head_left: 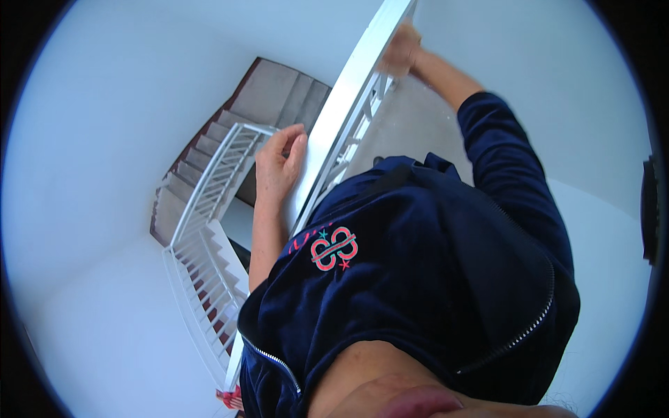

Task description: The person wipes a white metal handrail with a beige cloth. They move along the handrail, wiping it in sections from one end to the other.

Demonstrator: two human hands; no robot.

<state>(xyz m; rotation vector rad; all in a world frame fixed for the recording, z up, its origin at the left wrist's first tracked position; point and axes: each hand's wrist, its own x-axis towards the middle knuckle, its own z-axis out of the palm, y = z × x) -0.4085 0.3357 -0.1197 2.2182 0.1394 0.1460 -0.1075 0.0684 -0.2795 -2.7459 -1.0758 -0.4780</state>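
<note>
A white handrail (341,104) runs slantwise past my body, with white balusters (352,139) below it. My left hand (277,164) is at the rail's outer side, over the stairwell. Its fingers are loosely bent, the thumb stands a little apart, and I see nothing in it. Farther up the rail, my right hand (399,50) is by the inner side, its arm reaching out in a dark blue sleeve (505,143). Motion smears its fingers, so their grip and anything in them cannot be made out.
Grey stairs (202,148) with a landing (261,90) lie below on the left, bordered by a white stair railing (202,198). Grey floor (411,125) shows beside me. Pale walls surround the stairwell. A small red thing (228,398) shows at lower left, a dark object (649,209) at far right.
</note>
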